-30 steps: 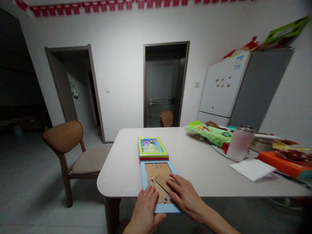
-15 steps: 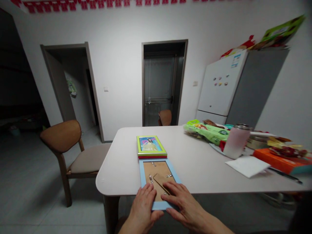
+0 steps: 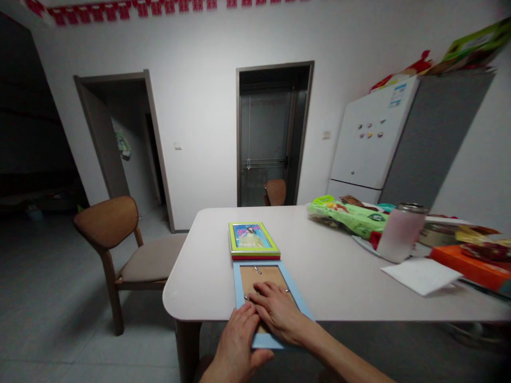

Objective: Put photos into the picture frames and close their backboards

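Observation:
A light-blue picture frame (image 3: 294, 290) lies face down, its near end sticking out past the table's front edge. Its brown backing board (image 3: 252, 276) faces up, with small metal fittings around it. My left hand (image 3: 238, 338) holds the frame's near left corner, fingers over the top and thumb by the near edge. Across the backing lies my right hand (image 3: 275, 308), its fingers extended and their tips by the metal clip (image 3: 246, 298) on the left side. Beyond the frame's far end sits a green-edged picture frame (image 3: 253, 239) on a red one (image 3: 255, 258).
The white table (image 3: 211, 266) carries a pink bottle (image 3: 401, 234), a green bag (image 3: 351, 215), white paper (image 3: 422, 275) and an orange box (image 3: 471, 266) on the right. A wooden chair (image 3: 107, 223) stands to the left. A fridge (image 3: 367, 138) is behind on the right.
My right hand has moved from the frame's near right part up and left over the backing, covering the middle of it. My left hand stays at the near left corner. The view has shifted slightly.

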`<action>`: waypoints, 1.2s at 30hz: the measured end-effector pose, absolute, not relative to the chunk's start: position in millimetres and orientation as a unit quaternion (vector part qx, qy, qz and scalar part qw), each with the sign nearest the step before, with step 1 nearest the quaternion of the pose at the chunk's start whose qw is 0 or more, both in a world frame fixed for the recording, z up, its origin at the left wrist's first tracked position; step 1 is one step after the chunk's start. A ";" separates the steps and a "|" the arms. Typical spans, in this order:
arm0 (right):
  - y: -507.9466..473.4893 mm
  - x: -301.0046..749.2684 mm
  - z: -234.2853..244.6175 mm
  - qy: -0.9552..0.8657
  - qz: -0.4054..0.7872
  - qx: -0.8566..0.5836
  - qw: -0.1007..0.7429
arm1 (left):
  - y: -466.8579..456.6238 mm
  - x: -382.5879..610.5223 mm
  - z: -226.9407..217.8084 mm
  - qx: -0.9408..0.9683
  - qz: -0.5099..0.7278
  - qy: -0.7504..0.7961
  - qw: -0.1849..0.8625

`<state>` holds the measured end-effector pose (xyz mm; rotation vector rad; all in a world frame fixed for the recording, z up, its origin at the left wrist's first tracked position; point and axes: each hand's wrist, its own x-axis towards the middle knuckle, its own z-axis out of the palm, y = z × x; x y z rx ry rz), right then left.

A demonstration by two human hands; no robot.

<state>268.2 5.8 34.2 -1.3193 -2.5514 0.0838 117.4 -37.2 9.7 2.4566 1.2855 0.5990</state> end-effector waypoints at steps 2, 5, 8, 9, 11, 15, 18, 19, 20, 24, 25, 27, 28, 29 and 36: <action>3.5 267.8 35.0 -0.882 0.025 -0.452 0.128 | -37.0 115.5 8.1 0.854 0.228 0.442 0.155; 1.7 268.4 35.4 -0.884 0.023 -0.450 0.124 | -37.7 115.3 9.4 0.851 0.244 0.435 0.162; 1.3 268.6 36.3 -0.888 0.027 -0.443 0.123 | -38.6 116.5 12.5 0.847 0.255 0.433 0.171; 1.2 268.6 36.8 -0.889 0.029 -0.440 0.122 | -38.6 116.8 13.1 0.845 0.260 0.434 0.173; 1.6 268.7 37.2 -0.890 0.037 -0.438 0.122 | -38.3 117.0 12.9 0.842 0.269 0.435 0.174; 7.1 270.3 33.3 -0.882 0.070 -0.450 0.124 | -36.1 115.7 6.3 0.846 0.269 0.428 0.169; 18.6 272.3 27.6 -0.866 0.105 -0.467 0.146 | -34.2 114.4 -0.6 0.848 0.260 0.432 0.162; 24.0 273.0 26.0 -0.857 0.111 -0.476 0.163 | -33.8 114.0 -2.3 0.849 0.257 0.433 0.159; 30.1 273.5 24.7 -0.845 0.111 -0.490 0.182 | -33.5 113.7 -3.4 0.850 0.256 0.433 0.157; 55.9 273.6 23.4 -0.803 0.039 -0.566 0.183 | -32.5 112.9 -3.5 0.852 0.258 0.430 0.150; 61.2 272.9 23.6 -0.798 0.022 -0.579 0.167 | -32.2 112.9 -3.1 0.852 0.258 0.431 0.149; 68.9 270.5 23.9 -0.795 0.002 -0.591 0.140 | -31.5 113.1 -3.0 0.852 0.254 0.434 0.147; 71.3 269.0 23.9 -0.794 -0.003 -0.593 0.133 | -31.2 113.2 -3.5 0.853 0.251 0.434 0.146; 72.8 267.6 23.8 -0.794 -0.007 -0.594 0.130 | -31.1 113.4 -4.2 0.853 0.251 0.433 0.145; 75.9 264.0 24.1 -0.802 -0.039 -0.588 0.096 | -33.9 114.7 -6.2 0.839 0.276 0.446 0.147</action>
